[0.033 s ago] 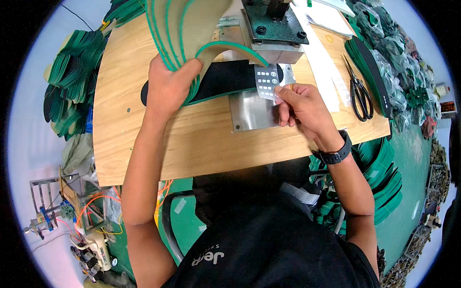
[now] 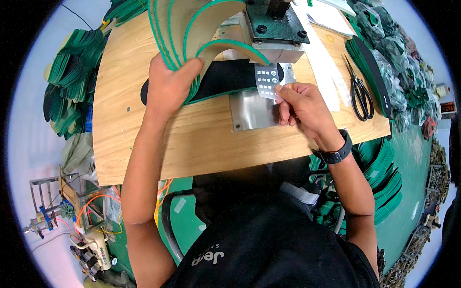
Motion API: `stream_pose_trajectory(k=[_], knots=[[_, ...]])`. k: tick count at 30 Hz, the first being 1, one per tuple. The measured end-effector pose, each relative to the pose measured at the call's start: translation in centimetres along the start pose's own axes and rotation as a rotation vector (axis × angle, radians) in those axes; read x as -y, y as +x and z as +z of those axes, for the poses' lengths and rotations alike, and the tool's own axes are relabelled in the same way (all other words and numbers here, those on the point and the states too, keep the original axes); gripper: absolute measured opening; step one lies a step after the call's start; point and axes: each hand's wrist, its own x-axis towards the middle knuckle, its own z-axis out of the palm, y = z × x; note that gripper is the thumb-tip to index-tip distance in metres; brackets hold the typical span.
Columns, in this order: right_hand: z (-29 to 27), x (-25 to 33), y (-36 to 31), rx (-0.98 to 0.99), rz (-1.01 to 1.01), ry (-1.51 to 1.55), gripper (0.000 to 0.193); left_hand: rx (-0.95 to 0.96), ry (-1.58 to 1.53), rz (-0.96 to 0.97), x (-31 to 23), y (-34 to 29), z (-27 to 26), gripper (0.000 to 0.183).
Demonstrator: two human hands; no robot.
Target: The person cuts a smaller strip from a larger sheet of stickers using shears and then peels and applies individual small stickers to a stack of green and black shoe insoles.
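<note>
My left hand (image 2: 168,86) is wrapped round a fanned bunch of insoles (image 2: 194,29), beige on the faces that show, with green edges. Below them a black-topped insole (image 2: 225,79) lies flat, its right end partly over a metal plate (image 2: 252,113). A translucent label sheet (image 2: 266,79) with rows of white printing rests over that end. Its lower right corner is pinched between the thumb and fingers of my right hand (image 2: 307,105). Just beyond the sheet is the metal block of a press (image 2: 276,53). A drooping beige insole reaches to the sheet's upper edge.
Black-handled scissors (image 2: 361,93) and a row of dark insoles (image 2: 370,72) lie on the right of the wooden table (image 2: 192,149). White paper strips (image 2: 319,62) run beside the press. Stacked insoles (image 2: 72,81) stand off its left edge, with more piles (image 2: 379,177) lower right.
Another insole in the fanned bunch has curled over to the right, toward the press. Both hands and the label sheet hold nearly the same places.
</note>
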Motion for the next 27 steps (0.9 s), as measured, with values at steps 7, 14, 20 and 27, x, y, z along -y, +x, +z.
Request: stream_pose_trajectory(k=[7, 14, 20, 27], knots=[[-0.2, 0.1, 0.4, -0.015, 0.050, -0.007, 0.028, 0.000, 0.077, -0.024, -0.6, -0.4, 0.3, 0.016], [-0.2, 0.2, 0.4, -0.010, 0.064, 0.005, 0.028, 0.141, 0.170, 0.044, 0.1, -0.3, 1.0, 0.045], [0.2, 0.3, 0.0, -0.028, 0.037, 0.016, 0.028, 0.296, 0.610, 0.208, -0.7, -0.5, 2.2, 0.074], [-0.5, -0.8, -0.7, -0.063, -0.071, 0.072, 0.025, 0.252, 0.587, 0.219, -0.8, -1.0, 1.9, 0.054]])
